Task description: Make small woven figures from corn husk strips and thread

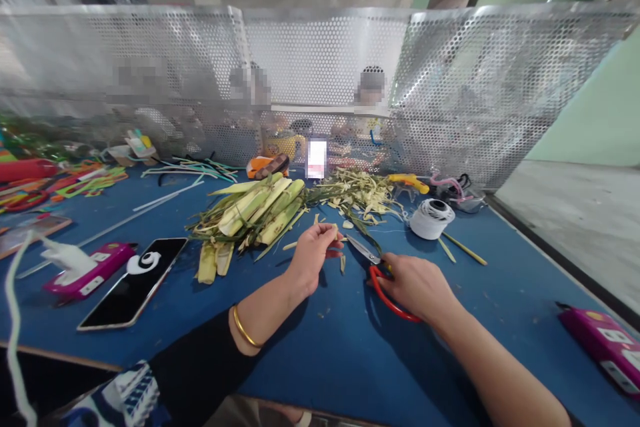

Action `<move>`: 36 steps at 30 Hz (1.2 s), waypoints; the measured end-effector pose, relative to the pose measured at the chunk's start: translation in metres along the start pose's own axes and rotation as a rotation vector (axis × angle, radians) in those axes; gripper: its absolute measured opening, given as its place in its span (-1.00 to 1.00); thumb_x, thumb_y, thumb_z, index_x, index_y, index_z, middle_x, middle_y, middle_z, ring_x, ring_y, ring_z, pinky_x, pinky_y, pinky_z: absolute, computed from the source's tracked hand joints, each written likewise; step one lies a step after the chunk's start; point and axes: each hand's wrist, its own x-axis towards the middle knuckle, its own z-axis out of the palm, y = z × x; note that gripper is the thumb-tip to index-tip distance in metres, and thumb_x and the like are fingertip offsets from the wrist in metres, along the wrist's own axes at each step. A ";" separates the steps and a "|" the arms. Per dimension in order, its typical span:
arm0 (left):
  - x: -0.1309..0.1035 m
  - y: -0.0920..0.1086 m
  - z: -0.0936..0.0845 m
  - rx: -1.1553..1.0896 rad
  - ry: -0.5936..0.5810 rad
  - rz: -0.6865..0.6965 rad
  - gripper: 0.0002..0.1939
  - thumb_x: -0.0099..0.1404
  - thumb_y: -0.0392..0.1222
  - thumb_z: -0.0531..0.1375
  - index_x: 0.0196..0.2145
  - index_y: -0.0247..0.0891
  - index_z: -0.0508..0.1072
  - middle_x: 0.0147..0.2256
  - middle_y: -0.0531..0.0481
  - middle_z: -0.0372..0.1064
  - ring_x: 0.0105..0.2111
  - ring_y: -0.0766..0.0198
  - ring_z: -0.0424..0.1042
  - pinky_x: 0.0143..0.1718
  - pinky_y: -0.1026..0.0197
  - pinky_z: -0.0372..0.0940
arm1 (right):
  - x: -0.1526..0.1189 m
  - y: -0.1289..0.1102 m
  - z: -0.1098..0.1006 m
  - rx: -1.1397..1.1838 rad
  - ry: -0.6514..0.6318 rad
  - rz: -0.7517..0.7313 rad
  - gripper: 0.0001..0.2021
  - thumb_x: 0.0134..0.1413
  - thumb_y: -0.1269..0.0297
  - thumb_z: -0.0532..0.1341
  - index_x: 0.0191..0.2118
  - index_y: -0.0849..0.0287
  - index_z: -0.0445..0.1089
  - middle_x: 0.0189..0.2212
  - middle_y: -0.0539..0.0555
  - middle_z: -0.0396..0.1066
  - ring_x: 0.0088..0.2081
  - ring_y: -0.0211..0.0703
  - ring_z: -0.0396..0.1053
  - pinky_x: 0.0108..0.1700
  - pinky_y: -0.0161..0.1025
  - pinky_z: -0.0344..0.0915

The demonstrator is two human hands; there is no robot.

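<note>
My left hand (311, 257), with a gold bangle at its wrist, is closed in a pinch on a small pale husk strip (335, 232). In my right hand (421, 283) is a pair of red-handled scissors (361, 249); the blades point up and left, their tips close to my left fingers. Just below those fingers a short husk scrap (343, 263) lies on the blue table. Behind my left hand sits a heap of yellow-green husks (255, 213). Farther back is a pile of small cut husk pieces (365, 193).
A spool of white cord (433, 220) stands beyond my right hand. A phone (135, 285) and a magenta tissue pack (93, 270) lie at left, another magenta pack (603, 347) at far right. A perforated metal screen (325, 60) closes the back, with people behind it.
</note>
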 end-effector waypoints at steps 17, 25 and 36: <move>-0.004 -0.011 0.002 0.014 -0.155 -0.149 -0.85 0.15 -0.20 0.28 -0.44 -0.32 0.39 -0.52 0.08 0.36 -0.61 0.47 0.27 -0.55 0.37 0.28 | 0.052 0.041 0.008 -0.086 0.200 0.116 -0.69 0.23 0.46 0.00 -0.03 0.24 0.41 -0.08 0.26 0.41 -0.20 -0.04 0.47 -0.30 -0.25 0.29; -0.007 -0.006 0.005 -0.068 -0.148 -0.289 -0.96 0.20 -0.34 0.26 -0.39 -0.38 0.50 -0.47 -0.03 0.47 -0.57 0.45 0.38 -0.47 0.36 0.36 | 0.077 0.049 0.021 -0.164 0.173 0.053 -0.71 0.16 0.59 -0.05 -0.18 0.36 0.39 -0.15 0.37 0.41 -0.27 0.01 0.49 -0.38 -0.25 0.26; -0.007 -0.007 0.003 0.059 -0.191 -0.167 -0.89 0.14 -0.24 0.31 -0.37 -0.33 0.52 -0.44 -0.01 0.49 -0.52 0.43 0.40 -0.47 0.36 0.29 | 0.054 0.047 0.012 0.358 0.410 -0.003 -0.74 0.21 0.33 0.04 -0.10 0.19 0.43 -0.08 0.20 0.45 -0.28 -0.11 0.45 -0.34 -0.26 0.26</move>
